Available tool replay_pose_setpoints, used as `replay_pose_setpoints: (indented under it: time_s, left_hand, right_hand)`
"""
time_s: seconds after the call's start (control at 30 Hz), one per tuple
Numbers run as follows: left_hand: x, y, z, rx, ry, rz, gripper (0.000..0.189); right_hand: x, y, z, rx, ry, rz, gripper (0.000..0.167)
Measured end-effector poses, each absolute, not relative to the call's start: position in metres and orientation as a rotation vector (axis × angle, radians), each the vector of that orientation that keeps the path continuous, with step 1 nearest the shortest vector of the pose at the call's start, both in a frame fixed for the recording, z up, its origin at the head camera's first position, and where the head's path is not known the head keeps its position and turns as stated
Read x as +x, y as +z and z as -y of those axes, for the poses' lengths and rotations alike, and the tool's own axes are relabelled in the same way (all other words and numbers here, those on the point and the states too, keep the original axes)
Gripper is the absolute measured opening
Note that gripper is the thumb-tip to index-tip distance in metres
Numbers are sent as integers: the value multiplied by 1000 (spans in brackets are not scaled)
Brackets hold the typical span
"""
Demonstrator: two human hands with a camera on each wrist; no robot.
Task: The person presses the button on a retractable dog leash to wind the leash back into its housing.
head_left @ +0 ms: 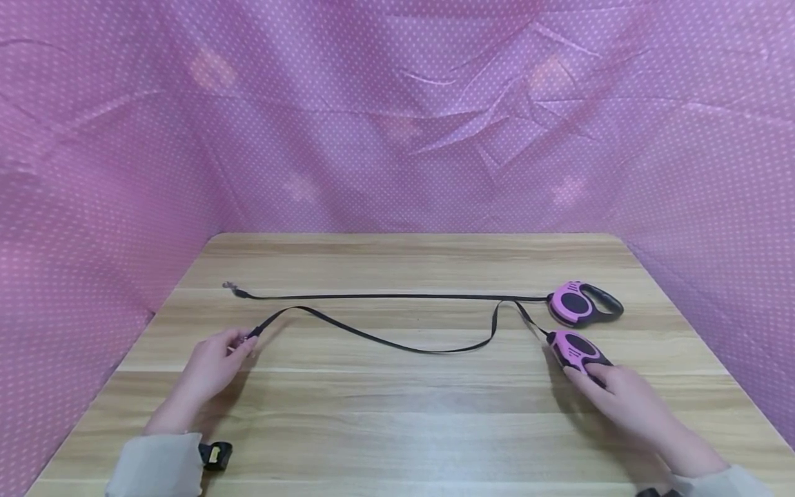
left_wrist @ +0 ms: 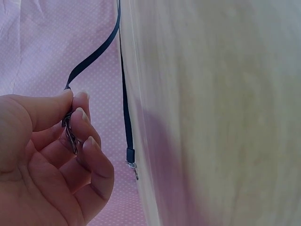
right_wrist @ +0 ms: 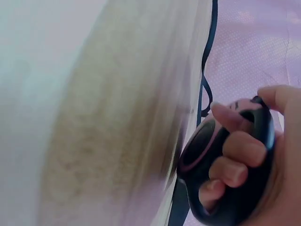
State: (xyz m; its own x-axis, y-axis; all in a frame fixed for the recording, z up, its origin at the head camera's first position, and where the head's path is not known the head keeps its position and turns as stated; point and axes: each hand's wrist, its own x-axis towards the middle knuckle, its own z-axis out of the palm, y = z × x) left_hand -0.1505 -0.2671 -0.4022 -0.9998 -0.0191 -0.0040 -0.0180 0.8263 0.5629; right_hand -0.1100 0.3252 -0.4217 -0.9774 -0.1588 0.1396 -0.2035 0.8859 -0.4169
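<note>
Across a pale wood-grain tabletop, two retractable leashes with pink-and-black casings lie one beyond the other, both casings toward the right. The nearer leash is gripped in the right hand; the right-wrist view shows the fingers curled through its black looped handle, with the thumb on the casing side. From this casing a flat black strap runs leftward in a slack, wavy curve to the left hand. There, the thumb and forefinger are closed in a pinch on the strap's end, the remaining fingers bent more loosely about a small metal clip. Near the casing, a raised bend of this strap reaches the line of the farther one; whether the two touch cannot be told. The farther leash lies on the tabletop, its black handle pointing right. Its narrow black strap extends almost straight to the left and ends in a silver-coloured metal clip, beyond the left hand. Pink cloth with white dots hangs behind and along both sides. Light-coloured sleeves cover the forearms, and a black strapped device shows at the left wrist.
</note>
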Motion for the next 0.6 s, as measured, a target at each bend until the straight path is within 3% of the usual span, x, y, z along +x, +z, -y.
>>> replay_pose_setpoints:
  time_s: [0.3,0.6]
  left_hand:
    - [-151,-399,266,31,-951,3014,37]
    - [-153,-398,267,10,-949,3005,37]
  right_hand:
    - [-112,-421,-329,166,782,3021,38]
    - [-112,-413,-326,139,468,2924,44]
